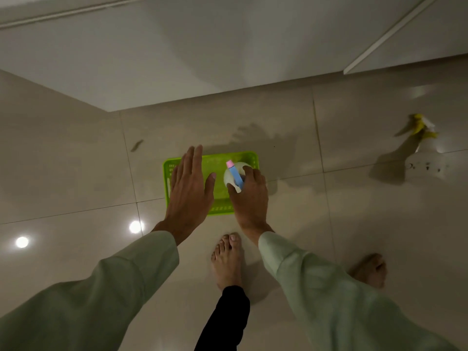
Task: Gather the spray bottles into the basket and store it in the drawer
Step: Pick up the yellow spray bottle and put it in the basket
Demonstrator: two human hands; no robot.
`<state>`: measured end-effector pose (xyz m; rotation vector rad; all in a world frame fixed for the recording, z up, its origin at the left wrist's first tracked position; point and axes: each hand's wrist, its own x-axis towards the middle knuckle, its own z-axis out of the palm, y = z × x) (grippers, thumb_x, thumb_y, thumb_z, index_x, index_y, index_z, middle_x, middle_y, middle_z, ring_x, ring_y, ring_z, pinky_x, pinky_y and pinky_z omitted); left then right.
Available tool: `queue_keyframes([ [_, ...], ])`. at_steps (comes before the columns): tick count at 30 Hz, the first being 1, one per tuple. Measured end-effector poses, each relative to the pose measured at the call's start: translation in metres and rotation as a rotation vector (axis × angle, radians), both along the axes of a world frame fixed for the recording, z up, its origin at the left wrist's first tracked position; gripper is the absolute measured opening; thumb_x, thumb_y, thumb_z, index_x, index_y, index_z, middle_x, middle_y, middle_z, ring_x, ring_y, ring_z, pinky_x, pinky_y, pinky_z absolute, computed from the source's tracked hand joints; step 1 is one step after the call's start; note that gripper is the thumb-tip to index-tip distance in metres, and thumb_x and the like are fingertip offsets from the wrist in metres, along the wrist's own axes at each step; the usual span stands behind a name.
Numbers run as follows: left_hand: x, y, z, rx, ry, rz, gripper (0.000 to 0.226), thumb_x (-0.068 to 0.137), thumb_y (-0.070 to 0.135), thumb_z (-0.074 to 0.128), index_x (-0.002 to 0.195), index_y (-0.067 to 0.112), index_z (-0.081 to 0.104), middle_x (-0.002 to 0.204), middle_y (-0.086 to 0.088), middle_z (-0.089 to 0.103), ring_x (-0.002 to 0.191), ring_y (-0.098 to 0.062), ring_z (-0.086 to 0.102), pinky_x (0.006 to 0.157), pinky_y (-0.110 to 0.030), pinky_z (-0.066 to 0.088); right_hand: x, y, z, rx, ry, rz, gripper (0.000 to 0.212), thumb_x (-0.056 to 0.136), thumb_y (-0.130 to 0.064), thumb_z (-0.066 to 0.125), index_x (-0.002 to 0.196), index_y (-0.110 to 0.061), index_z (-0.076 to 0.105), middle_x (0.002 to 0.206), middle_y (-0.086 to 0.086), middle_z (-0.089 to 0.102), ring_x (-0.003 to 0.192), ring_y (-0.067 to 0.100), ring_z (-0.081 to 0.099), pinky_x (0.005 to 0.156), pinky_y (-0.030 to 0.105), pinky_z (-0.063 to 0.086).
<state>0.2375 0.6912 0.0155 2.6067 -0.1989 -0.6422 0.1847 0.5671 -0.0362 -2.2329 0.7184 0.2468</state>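
A bright green perforated basket [217,158] lies on the tiled floor straight below me. My right hand [249,196] grips a white spray bottle with a blue and pink spray head [231,174], held over the basket's right half. My left hand [188,188] hovers flat over the basket's left side, fingers apart and holding nothing. A second white spray bottle with a yellow head [426,145] stands on the floor far to the right, blurred.
White cabinet fronts [177,59] rise behind the basket, with a seam in the panels at the upper right. My bare feet [228,259] stand on the glossy beige tiles just behind the basket. A small dark mark [136,145] lies on the floor at left.
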Motion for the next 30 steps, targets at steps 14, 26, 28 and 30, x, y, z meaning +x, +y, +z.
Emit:
queue_keyframes([
  [14, -0.021, -0.117, 0.112, -0.097, -0.076, -0.056, 0.061, 0.102, 0.03, 0.041, 0.156, 0.016, 0.014, 0.163, -0.007, 0.018, 0.151, -0.022, 0.017, 0.121, -0.047, 0.02, -0.036, -0.148, 0.122, -0.024, -0.039, -0.108, 0.067, 0.091, -0.06, 0.057, 0.144, -0.021, 0.045, 0.143, -0.003, 0.052, 0.13, 0.018, 0.048, 0.099, 0.038, 0.047],
  [26, -0.051, -0.378, 0.027, -0.158, -0.009, -0.338, 0.063, 0.102, 0.04, 0.034, 0.156, 0.019, 0.009, 0.165, -0.006, 0.011, 0.152, -0.021, 0.011, 0.124, -0.043, 0.012, -0.092, -0.433, 0.038, -0.141, 0.139, -0.454, 0.088, 0.077, -0.053, 0.078, 0.145, -0.013, 0.039, 0.144, 0.01, 0.047, 0.128, 0.033, 0.046, 0.095, 0.043, 0.045],
  [28, -0.051, -0.406, 0.002, -0.157, 0.0, -0.36, 0.064, 0.102, 0.04, 0.034, 0.156, 0.019, 0.009, 0.165, -0.007, 0.011, 0.152, -0.022, 0.01, 0.123, -0.043, 0.011, -0.09, -0.46, 0.01, -0.128, 0.197, -0.45, 0.097, 0.072, -0.056, 0.079, 0.147, -0.015, 0.034, 0.146, 0.01, 0.044, 0.131, 0.035, 0.043, 0.097, 0.047, 0.045],
  [30, -0.05, -0.43, -0.023, -0.155, 0.005, -0.375, 0.064, 0.101, 0.04, 0.036, 0.156, 0.019, 0.01, 0.165, -0.007, 0.012, 0.152, -0.022, 0.011, 0.123, -0.043, 0.012, -0.087, -0.479, -0.017, -0.108, 0.243, -0.442, 0.103, 0.07, -0.057, 0.079, 0.15, -0.016, 0.03, 0.149, 0.01, 0.039, 0.135, 0.034, 0.038, 0.1, 0.049, 0.041],
])
